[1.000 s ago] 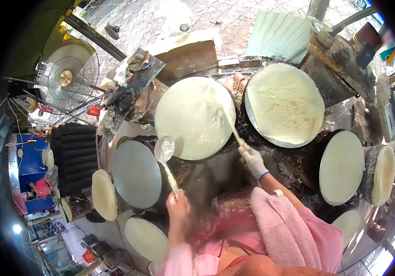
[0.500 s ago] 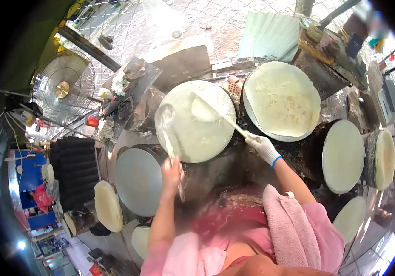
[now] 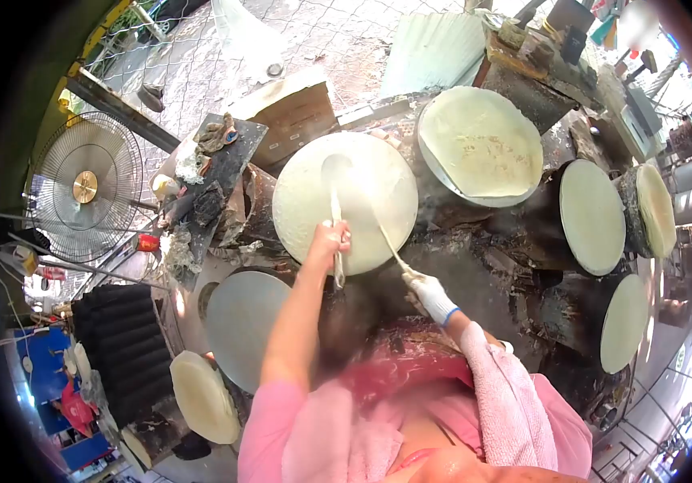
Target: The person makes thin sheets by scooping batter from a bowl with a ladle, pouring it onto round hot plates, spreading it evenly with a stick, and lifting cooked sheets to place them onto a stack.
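A round griddle covered with pale wet batter (image 3: 305,197) lies in front of me. My left hand (image 3: 329,241), bare, is closed around the handle of a ladle (image 3: 335,171). The ladle's bowl rests on or just over the batter, a little above the griddle's middle. My right hand (image 3: 429,295), in a white glove with a blue cuff, grips a long pale stick (image 3: 390,241) at the griddle's lower right. The stick's far end reaches over the batter and is blurred there, so its shape is unclear.
A second griddle with a large pale pancake (image 3: 483,141) stands at the upper right. More coated griddles (image 3: 593,217) line the right side. A bare grey griddle (image 3: 245,326) sits at lower left, beside a stack of pale rounds (image 3: 201,397). A fan (image 3: 85,187) stands at far left.
My left hand has moved the ladle rightward, from the griddle's left side to its upper middle. My right hand has drawn the stick back toward my body. The view has shifted slightly.
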### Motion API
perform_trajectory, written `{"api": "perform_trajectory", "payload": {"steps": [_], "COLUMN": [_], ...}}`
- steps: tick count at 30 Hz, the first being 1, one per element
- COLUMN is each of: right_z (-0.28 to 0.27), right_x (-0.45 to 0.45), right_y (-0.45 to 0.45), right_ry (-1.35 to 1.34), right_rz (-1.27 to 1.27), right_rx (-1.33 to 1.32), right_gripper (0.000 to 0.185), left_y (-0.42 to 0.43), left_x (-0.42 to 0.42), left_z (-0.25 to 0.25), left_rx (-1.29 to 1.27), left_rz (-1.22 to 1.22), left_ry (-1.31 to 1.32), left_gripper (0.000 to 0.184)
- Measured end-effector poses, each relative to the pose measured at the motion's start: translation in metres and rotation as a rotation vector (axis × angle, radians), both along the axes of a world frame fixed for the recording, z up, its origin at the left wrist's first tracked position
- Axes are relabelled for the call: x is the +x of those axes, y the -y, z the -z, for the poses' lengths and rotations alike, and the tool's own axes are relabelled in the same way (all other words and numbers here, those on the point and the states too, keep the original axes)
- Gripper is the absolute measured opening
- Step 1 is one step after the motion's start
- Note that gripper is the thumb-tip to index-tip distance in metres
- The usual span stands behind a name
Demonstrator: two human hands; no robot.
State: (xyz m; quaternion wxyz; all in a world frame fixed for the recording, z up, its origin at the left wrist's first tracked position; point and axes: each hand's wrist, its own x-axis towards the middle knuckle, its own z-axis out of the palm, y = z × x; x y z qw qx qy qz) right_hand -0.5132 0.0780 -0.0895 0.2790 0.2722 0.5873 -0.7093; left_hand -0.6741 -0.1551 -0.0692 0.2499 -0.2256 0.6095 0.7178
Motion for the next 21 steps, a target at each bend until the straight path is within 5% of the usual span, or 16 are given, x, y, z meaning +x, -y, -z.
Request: {"api": "perform_trajectory", "payload": {"steps": [6,9,14,15,18,20,21], "right_z": [0.021,0.014,-0.061,-0.073,-0.023,0.004,0.014], "right_x": [-0.015,0.0,-0.026,-0.033,-0.041,-0.038,-0.038], "right_y": [-0.007,0.019,0.028,0.012,-0.045,-0.078,-0.096], "right_ry": [-0.194,-0.159,0.073,0.08,-0.226,-0.368,-0.483], "right_rz": [0.114,-0.063,-0.21,-0.174,-0.046,-0.184,-0.359], "right_rx": [0.046,0.027,-0.105,-0.112,0.046,0.402,0.605], "right_gripper": [0.043,0.043,0.042,0.038,0.041,0.05,0.055], "left_y": [0.007,-0.002,0.004,0.035,0.063,0.028,0.03], "left_x": [0.065,0.076,0.068,0.063,0.097,0.11,0.1], "left_z": [-0.002,0.01,-0.016,-0.001,-0.011,-0.07,-0.082], "left_rx": [0.256,0.427,0.656,1.51,1.589,0.595,0.59], "left_rz": [-0.353,-0.388,-0.382,0.055,-0.112,-0.34,-0.233], "left_ry": [0.055,0.105,-0.016,-0.064,0.049,-0.162,-0.116], "left_gripper": [0.016,0.017,0.01,0.017,0.023,0.027,0.027]}}
